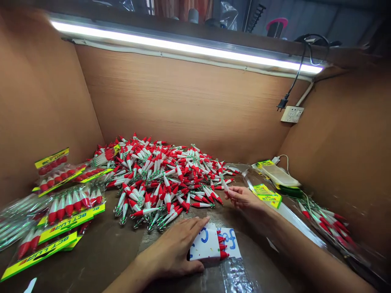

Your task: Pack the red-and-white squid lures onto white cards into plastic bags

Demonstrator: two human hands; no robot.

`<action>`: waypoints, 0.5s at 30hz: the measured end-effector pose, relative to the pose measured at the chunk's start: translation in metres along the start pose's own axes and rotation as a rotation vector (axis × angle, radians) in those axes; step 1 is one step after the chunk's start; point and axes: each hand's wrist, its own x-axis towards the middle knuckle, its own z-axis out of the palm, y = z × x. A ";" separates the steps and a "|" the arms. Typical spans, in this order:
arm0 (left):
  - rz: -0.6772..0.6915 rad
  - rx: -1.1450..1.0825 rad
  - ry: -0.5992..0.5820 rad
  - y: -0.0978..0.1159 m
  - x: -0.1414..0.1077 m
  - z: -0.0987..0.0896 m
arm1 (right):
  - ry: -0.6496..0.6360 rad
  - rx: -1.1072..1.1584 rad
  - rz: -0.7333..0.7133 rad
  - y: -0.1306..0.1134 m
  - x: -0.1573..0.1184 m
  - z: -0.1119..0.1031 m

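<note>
My left hand (175,246) lies over the left end of a small white printed box (206,246) with blue lettering, its thumb along the near edge and its fingers along the far edge. Several red lure tips (224,255) stick out in a row at the box's middle. At the right edge of the heap, my right hand (242,197) pinches a red and white fishing lure (225,184) between thumb and fingers. Behind both hands spreads a large heap of red and white fishing lures (165,179) with green hooks at their ends.
Clear bags of lures with yellow header cards (73,221) lie stacked at left. Loose yellow cards (269,197) and a stack of clear bags (282,173) sit at right, near more lures (330,224). A plug (282,103) hangs by the wall socket (292,114).
</note>
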 end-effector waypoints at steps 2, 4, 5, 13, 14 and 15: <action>-0.008 0.002 0.000 0.000 0.000 0.000 | -0.094 0.404 0.142 -0.005 -0.021 0.002; -0.012 0.001 -0.002 0.001 0.001 -0.001 | -0.162 0.774 0.267 -0.007 -0.038 0.004; -0.012 -0.003 -0.002 0.001 0.001 -0.001 | -0.176 0.874 0.297 -0.008 -0.043 0.005; -0.043 0.021 -0.023 -0.002 0.002 -0.002 | -0.279 0.479 0.208 0.000 -0.056 -0.008; -0.045 0.023 -0.028 -0.002 0.002 -0.002 | -0.286 0.313 0.177 -0.001 -0.058 -0.010; -0.046 0.023 -0.031 -0.002 0.002 -0.001 | -0.273 0.149 0.146 -0.003 -0.060 -0.012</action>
